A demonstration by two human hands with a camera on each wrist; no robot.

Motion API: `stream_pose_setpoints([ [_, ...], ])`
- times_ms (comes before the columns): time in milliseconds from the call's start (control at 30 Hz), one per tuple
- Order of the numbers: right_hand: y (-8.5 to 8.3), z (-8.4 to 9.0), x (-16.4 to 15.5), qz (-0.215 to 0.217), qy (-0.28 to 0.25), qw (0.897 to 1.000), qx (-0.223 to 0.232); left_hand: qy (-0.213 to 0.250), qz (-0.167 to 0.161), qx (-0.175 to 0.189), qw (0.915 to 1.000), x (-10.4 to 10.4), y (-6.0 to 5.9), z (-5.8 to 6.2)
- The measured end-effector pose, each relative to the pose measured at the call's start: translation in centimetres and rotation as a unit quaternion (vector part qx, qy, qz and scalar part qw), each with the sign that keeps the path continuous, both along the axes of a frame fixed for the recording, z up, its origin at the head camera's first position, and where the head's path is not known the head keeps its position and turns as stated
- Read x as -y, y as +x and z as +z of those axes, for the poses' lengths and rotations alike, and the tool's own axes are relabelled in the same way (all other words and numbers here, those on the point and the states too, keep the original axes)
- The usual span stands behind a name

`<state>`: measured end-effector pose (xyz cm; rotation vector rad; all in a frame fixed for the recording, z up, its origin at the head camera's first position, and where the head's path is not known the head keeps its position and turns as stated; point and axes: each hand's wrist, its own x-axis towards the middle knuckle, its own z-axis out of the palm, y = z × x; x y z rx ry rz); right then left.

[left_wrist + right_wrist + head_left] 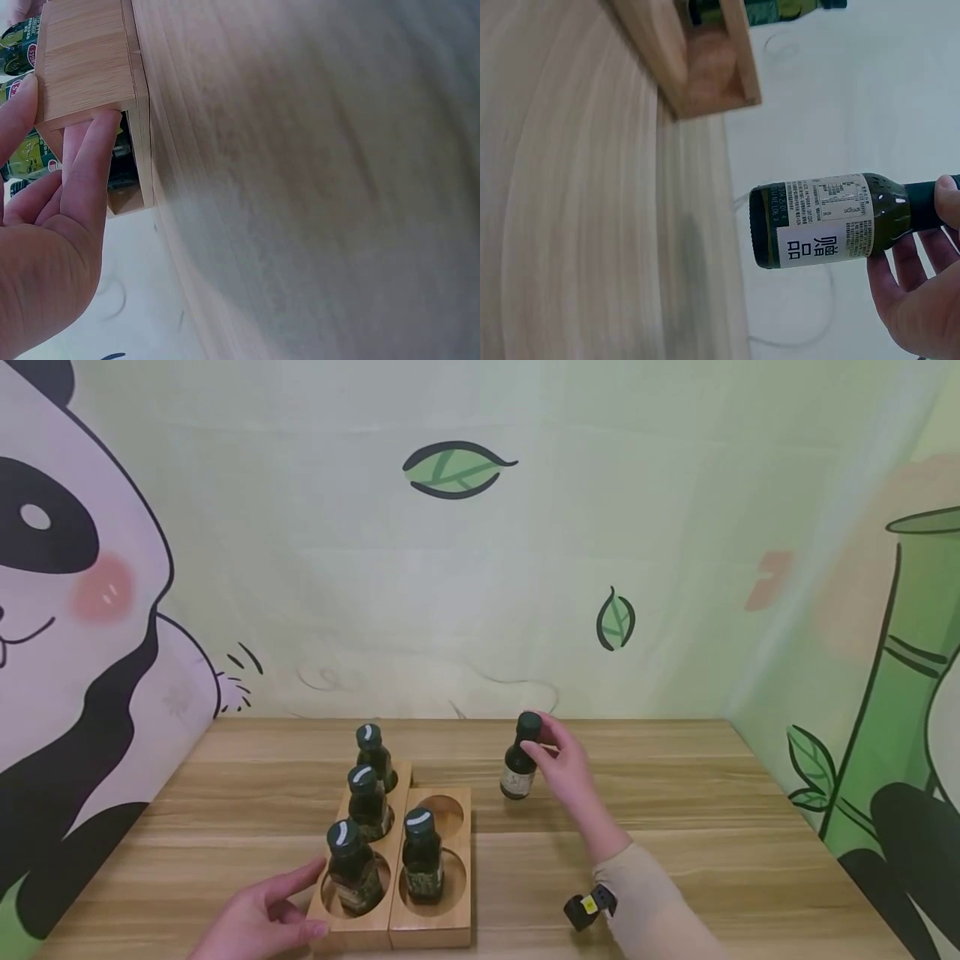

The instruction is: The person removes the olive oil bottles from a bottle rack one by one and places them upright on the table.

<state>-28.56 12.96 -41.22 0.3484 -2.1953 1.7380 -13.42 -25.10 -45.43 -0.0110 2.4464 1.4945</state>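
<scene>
Behind the wooden table (pixel 675 827) a pale green backdrop is hung, printed with a panda, leaves and bamboo. On the table, at about seven o'clock from its middle, two wooden racks (pixel 450 922) are set side by side, with round wells cut into them. Four dark green bottles are stood upright in the wells: three in the left rack and one (pixel 422 857) in the near well of the right rack, so that the far well (pixel 442 814) of the right rack is left bare. A fifth bottle (pixel 519 758) is held well apart from the racks, at roughly two o'clock from that bare well. It is gripped at the neck and cap by the right hand (pixel 564 758), whose thumb and fingers are curled about the top, while the labelled body hangs below the fingers. Its long axis is kept near upright, the base toward the table; whether the base is touching the wood or is just clear of it cannot be told for certain, though the wrist view suggests a small gap. The left hand (pixel 258 920) is laid at the near left corner of the left rack, its fingers straight and pressed against the wooden side, nothing being grasped. Of the two hands, the right is nearer the bare well, which lies at about eight o'clock from the held bottle.
</scene>
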Motion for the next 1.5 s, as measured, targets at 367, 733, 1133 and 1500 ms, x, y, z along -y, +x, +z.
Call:
stream_pose_setpoints([
  [367,-1.6,-1.0,-1.7,-0.030,0.020,0.999,0.026,0.016,-0.006,-0.002,0.9998,0.1,0.0,-0.2],
  [733,-2.4,-1.6,-2.1,-0.029,0.027,0.999,0.031,0.015,0.005,0.009,0.9998,0.1,0.1,-0.1],
  [1133,-2.7,-2.5,-2.4,-0.037,0.034,0.999,0.020,0.018,-0.005,0.002,0.9998,0.1,0.1,-0.1],
  [1500,-2.3,-2.4,-2.3,-0.034,0.036,0.999,0.023,0.012,-0.009,0.002,0.9999,0.0,0.1,0.1],
])
